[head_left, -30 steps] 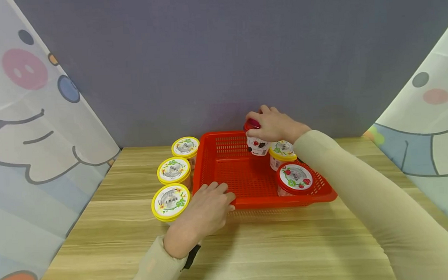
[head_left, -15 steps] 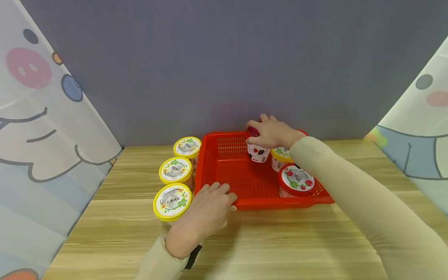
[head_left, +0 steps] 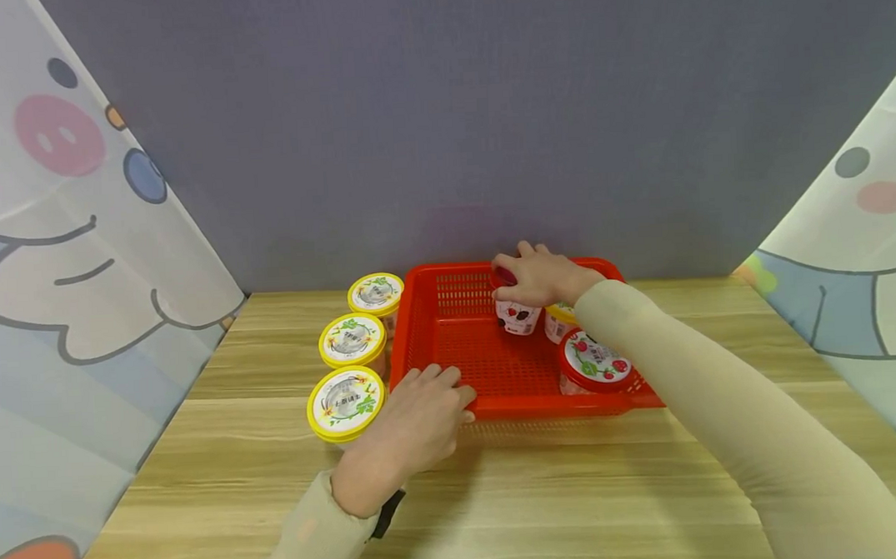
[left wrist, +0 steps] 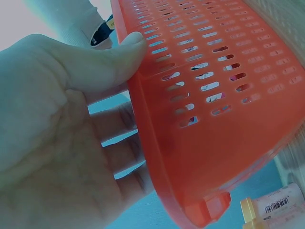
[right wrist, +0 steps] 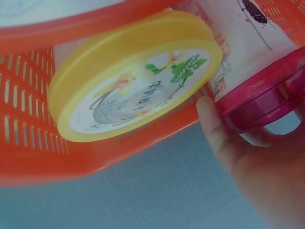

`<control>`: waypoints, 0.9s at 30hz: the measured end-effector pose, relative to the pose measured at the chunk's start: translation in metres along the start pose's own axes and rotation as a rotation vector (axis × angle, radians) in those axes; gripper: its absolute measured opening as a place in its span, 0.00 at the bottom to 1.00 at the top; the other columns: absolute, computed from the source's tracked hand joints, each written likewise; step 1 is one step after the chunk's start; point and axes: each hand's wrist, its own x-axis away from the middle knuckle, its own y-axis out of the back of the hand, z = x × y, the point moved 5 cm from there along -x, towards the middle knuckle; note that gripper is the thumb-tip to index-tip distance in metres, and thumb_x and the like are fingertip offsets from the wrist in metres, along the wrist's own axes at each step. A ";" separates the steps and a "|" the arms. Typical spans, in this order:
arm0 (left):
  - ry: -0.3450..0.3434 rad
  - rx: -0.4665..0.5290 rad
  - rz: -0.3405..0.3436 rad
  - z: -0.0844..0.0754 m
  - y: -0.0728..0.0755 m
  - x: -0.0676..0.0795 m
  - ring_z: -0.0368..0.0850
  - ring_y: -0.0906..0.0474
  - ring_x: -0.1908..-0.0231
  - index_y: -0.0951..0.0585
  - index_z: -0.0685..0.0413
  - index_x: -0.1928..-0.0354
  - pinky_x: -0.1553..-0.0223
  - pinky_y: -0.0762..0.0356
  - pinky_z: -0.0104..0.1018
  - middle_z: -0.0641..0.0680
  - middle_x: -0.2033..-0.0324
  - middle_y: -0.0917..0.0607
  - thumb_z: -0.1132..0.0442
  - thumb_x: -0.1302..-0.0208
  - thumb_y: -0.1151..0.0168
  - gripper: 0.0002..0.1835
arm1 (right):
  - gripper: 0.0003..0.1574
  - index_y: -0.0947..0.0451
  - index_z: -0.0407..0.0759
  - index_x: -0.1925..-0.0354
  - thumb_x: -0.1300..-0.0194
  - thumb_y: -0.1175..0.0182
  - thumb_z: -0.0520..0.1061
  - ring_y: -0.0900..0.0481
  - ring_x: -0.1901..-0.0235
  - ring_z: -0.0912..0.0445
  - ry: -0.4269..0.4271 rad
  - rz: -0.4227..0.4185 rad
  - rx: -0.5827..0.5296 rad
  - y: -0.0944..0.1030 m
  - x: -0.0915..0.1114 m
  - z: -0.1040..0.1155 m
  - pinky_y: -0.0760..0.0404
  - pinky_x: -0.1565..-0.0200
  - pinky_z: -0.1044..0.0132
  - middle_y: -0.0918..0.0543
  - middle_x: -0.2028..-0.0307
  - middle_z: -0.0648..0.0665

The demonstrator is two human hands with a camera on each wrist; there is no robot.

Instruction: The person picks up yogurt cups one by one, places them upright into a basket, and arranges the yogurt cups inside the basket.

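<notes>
My right hand [head_left: 541,277] grips an ice cream tub [head_left: 517,318] by its dark pink lid, over the far part of the red plastic basket [head_left: 544,405]. Berries are printed on the tub's white side. In the right wrist view, that pink lid [right wrist: 264,98] lies against my fingers, beside a tub with a yellow lid [right wrist: 143,81]. A red-lidded tub [head_left: 594,358] stands nearer the basket's front right. My left hand [head_left: 416,414] holds the basket's front left corner; in the left wrist view, the thumb [left wrist: 119,57] presses the outside of the rim, fingers on its other side.
Left of the basket, three yellow-lidded tubs [head_left: 346,403] stand in a row on the wooden table [head_left: 563,508]. A grey partition [head_left: 441,130] rises right behind the basket. Cartoon-printed curtains [head_left: 79,245] border both sides.
My right hand has lowered the pink-lidded tub deeper into the basket, beside the yellow-lidded one. The left hand has stayed on the basket's corner.
</notes>
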 end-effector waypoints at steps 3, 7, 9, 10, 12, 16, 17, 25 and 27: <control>0.001 -0.002 -0.001 0.000 0.001 0.000 0.45 0.31 0.68 0.13 0.48 0.62 0.65 0.29 0.36 0.47 0.70 0.24 0.57 0.35 0.30 0.05 | 0.42 0.39 0.54 0.24 0.29 0.47 0.67 0.36 0.37 0.35 -0.002 0.006 0.009 -0.001 0.000 0.001 0.30 0.41 0.34 0.38 0.33 0.32; 0.004 -0.003 0.000 0.000 0.001 0.000 0.45 0.31 0.68 0.13 0.48 0.61 0.64 0.28 0.37 0.47 0.70 0.23 0.57 0.35 0.30 0.05 | 0.41 0.39 0.55 0.25 0.29 0.47 0.67 0.36 0.38 0.36 -0.007 0.011 0.017 -0.001 0.000 0.002 0.29 0.42 0.34 0.37 0.34 0.33; 0.003 -0.003 0.002 0.000 0.001 0.000 0.45 0.31 0.68 0.13 0.48 0.61 0.63 0.27 0.38 0.47 0.69 0.23 0.56 0.35 0.30 0.05 | 0.40 0.38 0.55 0.26 0.29 0.47 0.67 0.36 0.38 0.37 -0.008 0.015 0.014 -0.002 0.000 0.003 0.29 0.43 0.34 0.37 0.34 0.33; 0.003 -0.003 0.003 0.000 0.001 0.000 0.45 0.30 0.68 0.13 0.48 0.60 0.63 0.27 0.38 0.47 0.69 0.23 0.56 0.35 0.30 0.05 | 0.40 0.39 0.55 0.26 0.29 0.47 0.67 0.36 0.38 0.37 -0.008 0.017 0.014 -0.002 0.000 0.004 0.29 0.43 0.34 0.37 0.34 0.33; 0.003 -0.002 0.006 0.000 0.000 0.000 0.45 0.30 0.68 0.13 0.48 0.60 0.63 0.27 0.38 0.47 0.69 0.22 0.56 0.35 0.30 0.06 | 0.41 0.38 0.55 0.26 0.29 0.46 0.67 0.36 0.38 0.37 -0.009 0.022 0.010 -0.004 0.001 0.005 0.29 0.43 0.34 0.37 0.34 0.34; 0.004 -0.001 0.004 0.000 0.000 0.001 0.45 0.30 0.67 0.13 0.48 0.61 0.63 0.27 0.38 0.47 0.69 0.22 0.56 0.35 0.30 0.05 | 0.41 0.39 0.55 0.25 0.29 0.46 0.67 0.37 0.36 0.36 -0.007 0.037 0.012 -0.008 0.001 0.007 0.30 0.41 0.34 0.39 0.32 0.33; 0.005 -0.001 0.004 0.000 0.000 0.001 0.45 0.30 0.67 0.13 0.48 0.61 0.62 0.27 0.38 0.47 0.69 0.23 0.56 0.35 0.30 0.05 | 0.41 0.39 0.55 0.25 0.29 0.46 0.67 0.37 0.36 0.36 -0.008 0.041 0.014 -0.009 0.001 0.007 0.30 0.41 0.35 0.40 0.31 0.33; 0.003 0.000 0.004 0.000 0.000 0.000 0.45 0.30 0.67 0.13 0.48 0.60 0.62 0.27 0.38 0.47 0.68 0.22 0.56 0.35 0.30 0.05 | 0.43 0.41 0.56 0.24 0.29 0.47 0.68 0.42 0.31 0.34 -0.031 0.057 0.009 -0.014 0.002 0.007 0.31 0.40 0.33 0.47 0.25 0.33; 0.004 -0.002 0.005 0.000 0.000 0.000 0.45 0.29 0.67 0.13 0.48 0.60 0.62 0.27 0.38 0.47 0.68 0.22 0.56 0.35 0.30 0.06 | 0.43 0.41 0.57 0.24 0.29 0.46 0.68 0.41 0.31 0.35 -0.038 0.055 0.010 -0.013 0.003 0.007 0.31 0.40 0.33 0.46 0.26 0.34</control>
